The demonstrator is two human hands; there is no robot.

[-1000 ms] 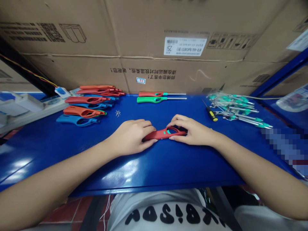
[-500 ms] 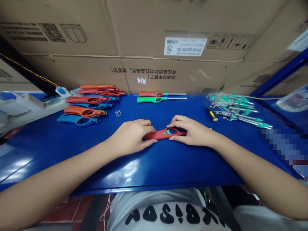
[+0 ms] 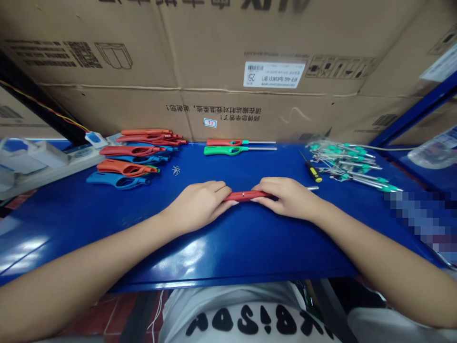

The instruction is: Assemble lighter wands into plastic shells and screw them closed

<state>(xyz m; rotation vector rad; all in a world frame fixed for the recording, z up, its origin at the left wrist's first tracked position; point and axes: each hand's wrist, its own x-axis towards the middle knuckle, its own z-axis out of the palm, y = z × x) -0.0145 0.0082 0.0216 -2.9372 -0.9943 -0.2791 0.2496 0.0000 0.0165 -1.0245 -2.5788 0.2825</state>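
Observation:
Between my two hands is a red long-nosed gas lighter [image 3: 243, 196], turned so its narrow edge faces me. My left hand [image 3: 200, 202] pinches the handle end. The other end is in the grip of my right hand [image 3: 287, 197], and a metal tube tip pokes out past that hand. Farther back lie a red lighter [image 3: 221, 142] and a green lighter [image 3: 222, 151], both with metal tubes. Behind my left hand sits a small heap of screws [image 3: 176, 170]. A yellow and black screwdriver [image 3: 314, 172] lies beyond my right hand.
Red, orange and blue lighter shells [image 3: 126, 166] are stacked at the left, beside a white power strip [image 3: 67, 164]. At the right is a pile of metal tubes with green parts and wires [image 3: 353, 159]. A large cardboard box [image 3: 214, 62] stands along the table's [image 3: 200, 252] back edge.
The red lighter has been rolled in my hands: its broad side with the trigger opening showed before, its narrow edge now. Both hands keep hold of it.

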